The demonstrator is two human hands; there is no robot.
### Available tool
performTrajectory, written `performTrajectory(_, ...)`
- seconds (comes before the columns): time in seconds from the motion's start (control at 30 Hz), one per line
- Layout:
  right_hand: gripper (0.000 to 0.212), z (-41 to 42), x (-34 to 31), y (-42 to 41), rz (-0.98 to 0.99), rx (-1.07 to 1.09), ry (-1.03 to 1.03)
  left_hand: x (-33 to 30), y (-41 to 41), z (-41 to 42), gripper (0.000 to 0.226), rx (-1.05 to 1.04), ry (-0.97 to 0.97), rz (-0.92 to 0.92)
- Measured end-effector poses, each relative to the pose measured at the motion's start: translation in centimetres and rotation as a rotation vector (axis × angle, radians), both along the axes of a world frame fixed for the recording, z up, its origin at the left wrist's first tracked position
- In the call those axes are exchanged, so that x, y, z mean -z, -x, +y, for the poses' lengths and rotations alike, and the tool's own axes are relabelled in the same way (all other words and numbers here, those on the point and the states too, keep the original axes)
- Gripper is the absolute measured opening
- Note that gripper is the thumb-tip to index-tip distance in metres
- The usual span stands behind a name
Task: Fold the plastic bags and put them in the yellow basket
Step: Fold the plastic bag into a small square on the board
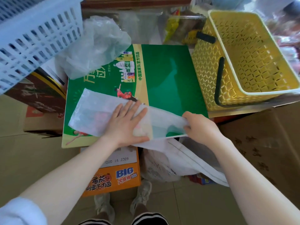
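A translucent white plastic bag (pixel 90 114) lies flattened on a green cardboard box (pixel 170 78). My left hand (pixel 128 122) presses flat on the bag's middle, fingers spread. My right hand (pixel 199 125) pinches the bag's right end at the box's near edge. A crumpled clear plastic bag (pixel 97 46) sits at the box's far left corner. The yellow basket (pixel 243 59), with black handles, stands to the right of the green box, and nothing shows inside it.
A white lattice basket (pixel 32 36) hangs over the upper left. Cardboard boxes surround the green one, including an orange noodle box (pixel 113 179) below and a brown carton (pixel 259 151) at right. More white bags (pixel 170 163) hang near my legs. Snack packets (pixel 178 26) lie behind.
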State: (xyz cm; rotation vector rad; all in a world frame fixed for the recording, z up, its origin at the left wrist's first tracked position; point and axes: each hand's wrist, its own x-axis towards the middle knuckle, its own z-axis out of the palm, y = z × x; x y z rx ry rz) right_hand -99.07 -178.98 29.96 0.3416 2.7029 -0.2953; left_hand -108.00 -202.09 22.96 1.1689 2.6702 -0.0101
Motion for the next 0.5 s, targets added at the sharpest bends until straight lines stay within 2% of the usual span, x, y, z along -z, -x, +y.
performTrajectory(0.03,0.016,0.9,0.3,-0.4,0.032,0.095,0.119,0.0,0.0,0.0,0.099,0.000,0.004,0.001)
performTrajectory(0.13,0.026,2.6,0.5,-1.4,0.058,0.418,0.513,0.0,0.0,-0.1,0.093,0.001,-0.012,-0.001)
performTrajectory(0.2,0.023,3.2,0.5,-1.9,-0.002,0.594,0.660,-0.1,0.1,-0.2,0.085,0.016,0.004,-0.001)
performTrajectory(0.27,0.013,4.2,0.6,-1.9,-0.073,0.624,0.575,-0.2,0.2,-0.3,0.079,0.028,0.039,-0.009)
performTrajectory(0.3,0.009,4.6,0.5,-1.8,-0.115,0.579,0.437,-0.2,0.2,-0.3,0.078,0.033,0.056,-0.013)
performTrajectory(0.37,0.022,3.9,0.2,-1.4,-0.180,0.476,0.074,-0.2,0.1,-0.3,0.081,0.044,0.071,-0.023)
performTrajectory(0.4,0.032,2.5,0.0,-1.1,-0.116,0.440,-0.063,-0.2,0.2,-0.4,0.082,0.050,0.076,-0.027)
performTrajectory(0.43,0.038,0.5,-0.1,-0.8,0.035,0.391,-0.119,-0.2,0.2,-0.4,0.084,0.061,0.077,-0.029)
performTrajectory(0.5,0.042,-4.3,0.3,0.1,0.396,0.222,-0.021,-0.2,0.3,-0.6,0.082,0.101,0.068,-0.032)
